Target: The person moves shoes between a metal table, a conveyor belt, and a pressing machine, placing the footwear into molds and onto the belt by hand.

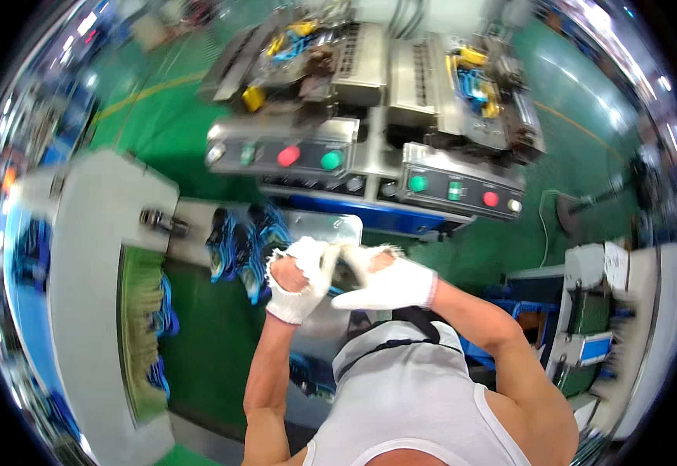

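My left hand [298, 278], in a white knit glove with a hole over its back, is raised in front of my body. Its fingers are smeared by motion, so I cannot make out whether they hold anything. From the right, my right hand [389, 279], in a similar white glove, meets it near the fingertips. The right thumb and fingers spread apart, and nothing shows plainly between them. Behind the hands lies a shiny metal tray [346, 229]. Just left of my left hand hang bundles of blue and black pieces [237, 241], possibly shoe uppers.
Ahead stand twin metal machines with a left control panel [282, 151] and a right control panel [463, 186], both with coloured buttons. A grey cabinet [94, 287] stands at left, with blue-edged pieces [164, 314] beside it. At right are a blue crate [529, 314] and a rack [587, 342].
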`<state>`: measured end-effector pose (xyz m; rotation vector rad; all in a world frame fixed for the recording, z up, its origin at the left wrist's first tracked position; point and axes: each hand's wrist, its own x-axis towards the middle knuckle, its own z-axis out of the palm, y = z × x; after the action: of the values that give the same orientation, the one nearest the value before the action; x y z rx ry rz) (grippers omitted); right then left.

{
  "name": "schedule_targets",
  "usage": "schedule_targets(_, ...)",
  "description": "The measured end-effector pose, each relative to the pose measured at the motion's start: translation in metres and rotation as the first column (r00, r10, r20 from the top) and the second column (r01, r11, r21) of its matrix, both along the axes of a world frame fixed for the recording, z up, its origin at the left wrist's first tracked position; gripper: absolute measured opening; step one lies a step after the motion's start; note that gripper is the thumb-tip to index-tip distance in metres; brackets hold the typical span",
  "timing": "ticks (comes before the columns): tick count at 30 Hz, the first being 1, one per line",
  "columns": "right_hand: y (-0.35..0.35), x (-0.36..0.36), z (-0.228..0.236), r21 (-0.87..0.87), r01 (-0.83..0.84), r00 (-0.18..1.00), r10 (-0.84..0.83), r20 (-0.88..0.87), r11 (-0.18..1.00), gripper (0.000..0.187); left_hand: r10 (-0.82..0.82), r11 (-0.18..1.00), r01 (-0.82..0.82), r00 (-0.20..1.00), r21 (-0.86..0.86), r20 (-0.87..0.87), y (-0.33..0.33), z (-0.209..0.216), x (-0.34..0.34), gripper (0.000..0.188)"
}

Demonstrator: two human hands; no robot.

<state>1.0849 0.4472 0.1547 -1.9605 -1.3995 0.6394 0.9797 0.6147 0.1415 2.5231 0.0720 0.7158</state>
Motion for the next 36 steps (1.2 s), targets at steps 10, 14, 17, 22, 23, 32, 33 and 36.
schedule_targets(10,-0.182,0.143,0.01,-0.076,0.564,0.633,-0.489,-0.6,0.822,0.067,-0.466,0.878,0.478,0.86,-0.012,0.207,-0.145,0.105,0.241,0.023)
schedule_targets(14,-0.25,0.15,-0.016,0.151,0.892,0.167,-0.001,-0.986,0.427,0.072,-0.346,0.925,0.372,0.91,-0.078,0.229,-0.172,0.093,0.355,0.034)
schedule_targets(17,-0.308,0.148,-0.041,0.046,0.973,0.072,-0.109,-0.991,0.227,0.05,-0.3,0.845,0.272,0.954,-0.46,0.013,-0.189,0.023,0.462,0.045)
schedule_targets(22,-0.342,0.094,-0.105,0.009,0.98,-0.059,-0.33,-0.942,-0.199,0.042,0.069,0.93,-0.248,0.842,-0.271,-0.535,-0.222,-0.049,0.595,0.078)
schedule_targets(23,-0.348,0.085,-0.104,-0.011,0.966,-0.106,-0.361,-0.926,-0.258,0.048,0.038,0.926,-0.236,0.834,-0.294,-0.55,-0.227,-0.059,0.61,0.075)
schedule_targets(32,-0.337,0.123,-0.055,-0.154,0.949,-0.279,-0.508,-0.815,-0.273,0.032,-0.205,0.747,-0.23,0.812,-0.623,-0.546,-0.175,-0.041,0.642,0.023)
schedule_targets(33,-0.33,0.145,-0.031,-0.149,0.964,-0.24,-0.478,-0.845,-0.219,0.029,-0.253,0.686,-0.204,0.834,-0.699,-0.491,-0.175,-0.022,0.618,0.023)
schedule_targets(36,-0.316,0.185,-0.053,0.125,0.977,-0.028,-0.683,-0.73,-0.173,0.029,-0.271,0.63,-0.057,0.919,-0.774,-0.288,-0.147,0.002,0.529,0.026)
